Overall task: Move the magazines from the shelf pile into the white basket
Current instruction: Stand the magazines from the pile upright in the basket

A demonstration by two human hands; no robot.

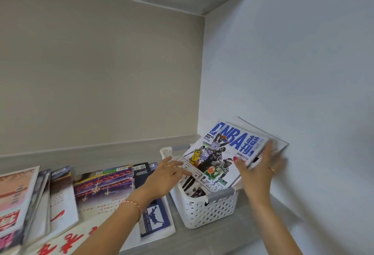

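Observation:
A white perforated basket (204, 212) stands on the shelf near the right wall. An NBA magazine (226, 149) lies tilted on top of it, leaning on other magazines that stick out of the basket towards the wall. My left hand (168, 175) touches the magazine's lower left edge with straight fingers. My right hand (257, 171) rests on its right side, fingers spread flat, thumb on the cover. The shelf pile (101, 190) lies spread to the left of the basket.
The pile holds several overlapping magazines: a purple night-scene cover (103, 183), a blue NBA special issue (155, 220), pink and red covers (14, 200) at the far left. The grey shelf (232, 236) ends at the right wall. Another shelf sits above.

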